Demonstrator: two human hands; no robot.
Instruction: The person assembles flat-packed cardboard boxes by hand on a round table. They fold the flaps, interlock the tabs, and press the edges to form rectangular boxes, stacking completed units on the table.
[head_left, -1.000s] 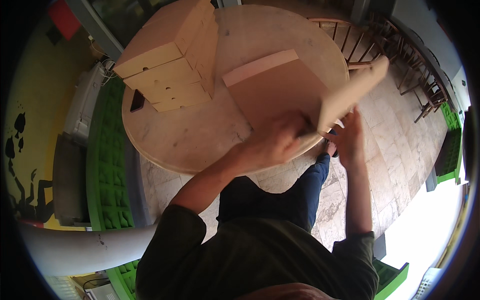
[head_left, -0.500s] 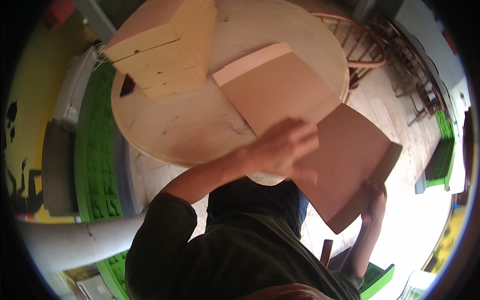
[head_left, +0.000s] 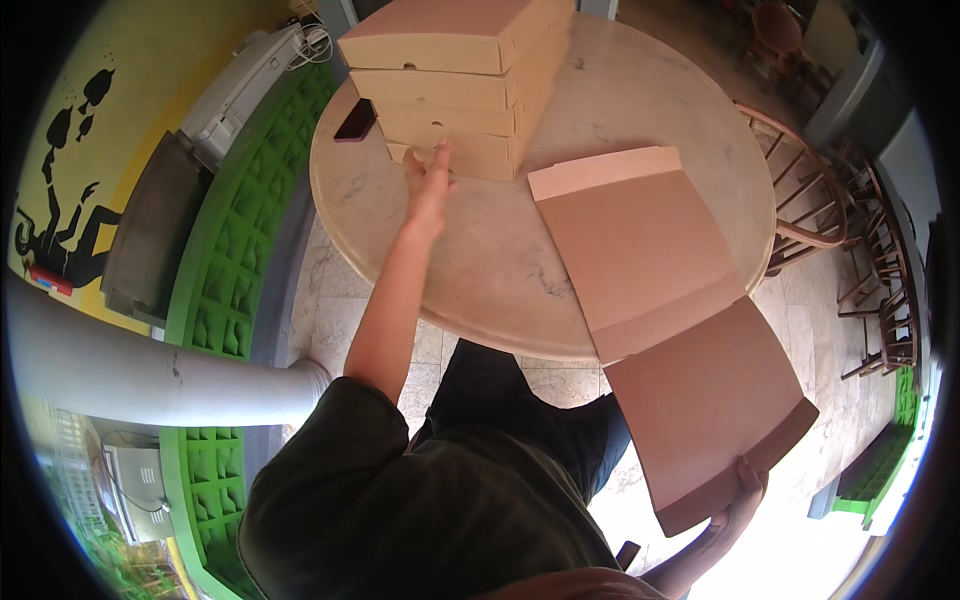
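A flat, unfolded cardboard box (head_left: 640, 240) lies partly on the round table, and its near panel (head_left: 705, 395) hangs out over the edge toward me. My right hand (head_left: 742, 492) grips the turned-up flap at that panel's near right end. My left arm reaches forward across the table. My left hand (head_left: 430, 190), fingers spread and holding nothing, is at the lower front of a stack of closed cardboard boxes (head_left: 450, 95); whether the fingertips touch the stack I cannot tell.
The round table (head_left: 470, 270) has a dark phone-like thing (head_left: 356, 121) left of the stack. Wooden chairs (head_left: 810, 190) stand at the right. Along the left run a green lattice bench (head_left: 245, 210) and a thick white pipe or column (head_left: 170, 380).
My left hand has moved from over the unfolded box forward and left to the stack. My view has shifted left. The right hand still grips the flap, and the hanging panel sits lower in view.
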